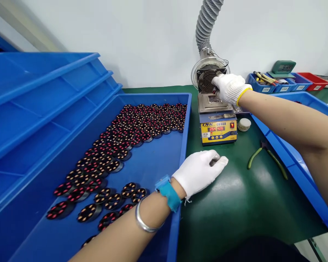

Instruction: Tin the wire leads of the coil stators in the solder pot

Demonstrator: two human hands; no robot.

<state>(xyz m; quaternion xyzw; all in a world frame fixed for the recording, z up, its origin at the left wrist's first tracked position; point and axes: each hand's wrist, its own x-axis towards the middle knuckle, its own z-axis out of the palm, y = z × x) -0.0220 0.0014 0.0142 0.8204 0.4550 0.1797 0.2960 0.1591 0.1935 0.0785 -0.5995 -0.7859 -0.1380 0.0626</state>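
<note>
My left hand [199, 171], in a white glove, rests on the green mat [235, 203] beside the blue tray [155, 156]. Its fingers curl around a small dark part. My right hand [229, 87], also gloved, reaches over the solder pot [217, 123] and pinches a small dark and red part above the pot's opening, in front of the round fume fan [207, 78]. The blue tray holds several round black coil parts with red and copper windings [120, 145].
Stacked blue trays [38, 94] stand at the left. Green-handled cutters [268, 156] and a small white tin [244, 124] lie on the mat. Another blue tray [297, 160] lies under my right arm. Small bins with tools [273, 83] sit at the back right.
</note>
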